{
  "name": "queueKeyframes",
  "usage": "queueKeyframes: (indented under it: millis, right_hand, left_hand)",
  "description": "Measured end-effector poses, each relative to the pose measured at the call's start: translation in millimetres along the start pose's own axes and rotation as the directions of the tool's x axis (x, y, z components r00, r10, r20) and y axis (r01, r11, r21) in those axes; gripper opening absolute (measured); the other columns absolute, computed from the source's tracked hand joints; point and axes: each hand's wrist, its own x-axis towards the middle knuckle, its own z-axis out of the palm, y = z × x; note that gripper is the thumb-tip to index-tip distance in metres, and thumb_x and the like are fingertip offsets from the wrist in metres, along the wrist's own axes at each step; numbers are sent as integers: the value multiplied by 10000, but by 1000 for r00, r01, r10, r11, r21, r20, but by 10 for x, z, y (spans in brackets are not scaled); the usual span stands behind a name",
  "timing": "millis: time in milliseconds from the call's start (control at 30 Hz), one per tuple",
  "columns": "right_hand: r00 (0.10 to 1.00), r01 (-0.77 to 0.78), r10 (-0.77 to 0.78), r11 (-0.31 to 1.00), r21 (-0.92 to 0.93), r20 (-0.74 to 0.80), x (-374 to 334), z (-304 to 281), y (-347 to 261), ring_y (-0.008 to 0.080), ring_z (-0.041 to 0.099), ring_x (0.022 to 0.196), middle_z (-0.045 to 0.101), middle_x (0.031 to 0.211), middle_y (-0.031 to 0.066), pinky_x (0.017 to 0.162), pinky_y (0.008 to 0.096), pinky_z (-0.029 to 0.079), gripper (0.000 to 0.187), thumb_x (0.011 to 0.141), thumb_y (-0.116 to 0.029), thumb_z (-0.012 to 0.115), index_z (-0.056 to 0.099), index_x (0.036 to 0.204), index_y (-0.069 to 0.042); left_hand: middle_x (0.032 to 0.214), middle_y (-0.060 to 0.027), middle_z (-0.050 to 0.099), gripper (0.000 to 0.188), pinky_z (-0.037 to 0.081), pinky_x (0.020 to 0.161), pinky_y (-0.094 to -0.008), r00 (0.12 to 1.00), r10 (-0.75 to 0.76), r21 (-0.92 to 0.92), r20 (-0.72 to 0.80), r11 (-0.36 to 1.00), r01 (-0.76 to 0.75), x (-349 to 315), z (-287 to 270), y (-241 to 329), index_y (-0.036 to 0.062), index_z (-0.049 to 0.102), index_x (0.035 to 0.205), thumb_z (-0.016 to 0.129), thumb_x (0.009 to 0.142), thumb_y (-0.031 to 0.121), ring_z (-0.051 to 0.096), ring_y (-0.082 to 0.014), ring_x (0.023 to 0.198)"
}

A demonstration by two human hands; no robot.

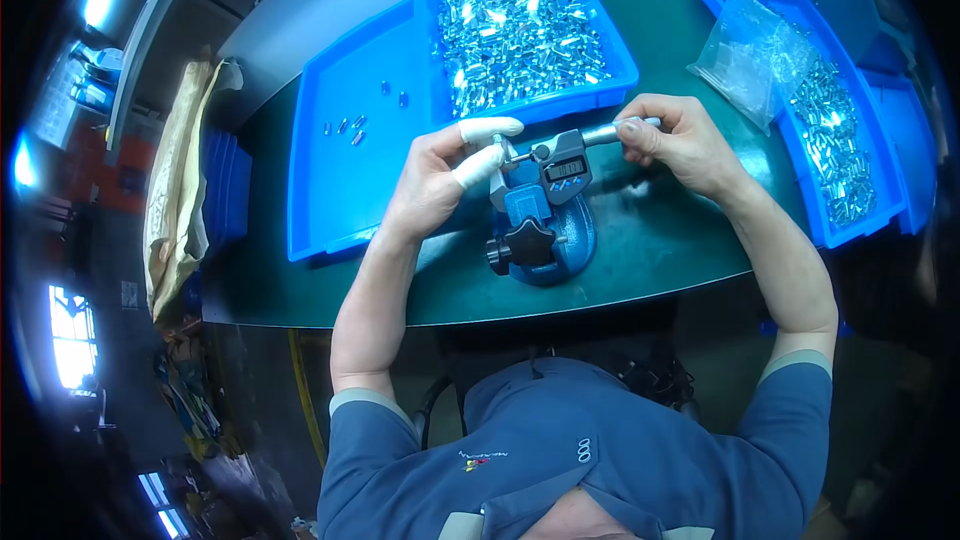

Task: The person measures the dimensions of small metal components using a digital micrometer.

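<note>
Micrometer (560, 165) lies left-right, thimble rightward; right hand (680, 145) fingers grip it, left hand (440, 175) pinches at anvil.

A micrometer (560, 162) with a small grey screen sits tilted in a round blue stand (545, 230) on the green table, and a black knob sticks out of the stand's left side. The left hand (440, 180), with white covers on its thumb and first finger, pinches a tiny silver part (500, 143) at the micrometer's left end. The right hand (685, 140) holds the shiny metal handle at the micrometer's right end with its fingertips.
</note>
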Motion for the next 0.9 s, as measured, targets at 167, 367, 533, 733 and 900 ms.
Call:
queueKeyframes:
  millis: [167,367,533,733,900]
  right_hand:
    - [997,70,-71,997,-33,-32,5,23,-63,64,572,727,631,803,13,644,214,461,293,914,-310,687,644,1000,-34]
    - [997,66,-67,997,-35,-41,-1,19,-53,66,577,716,632,791,15,646,213,463,277,912,-301,688,649,973,-33]
    - [997,61,-62,998,-29,-49,-8,30,-60,69,583,708,632,777,17,644,216,466,283,914,-306,686,651,968,-31]
    - [997,59,-60,998,-23,-45,-10,28,-52,72,587,703,631,769,22,641,219,469,291,914,-309,685,651,970,-25]
    - [997,63,-64,998,-25,-49,-9,26,-50,74,587,700,630,769,24,639,220,470,290,914,-304,685,651,968,-21]
  left_hand:
    - [924,-41,701,286,521,787,-274,1000,18,13,-17,1000,-18,14,-4,9,39,676,1183,644,915,133,647,-105,862]
    - [937,-43,699,283,525,755,-262,1000,0,-17,-8,1000,0,7,8,20,38,676,1182,636,928,157,645,-104,850]
    - [958,-44,695,291,529,762,-267,999,32,7,-17,999,-32,10,5,-3,39,674,1185,638,934,183,643,-107,856]
    - [1009,-52,689,295,533,778,-277,999,44,-5,-21,999,-44,6,17,-20,39,670,1188,638,936,189,645,-117,870]
    - [1053,-55,681,293,531,803,-287,999,28,-18,-18,999,-29,11,15,-16,41,668,1190,633,940,189,644,-125,897]
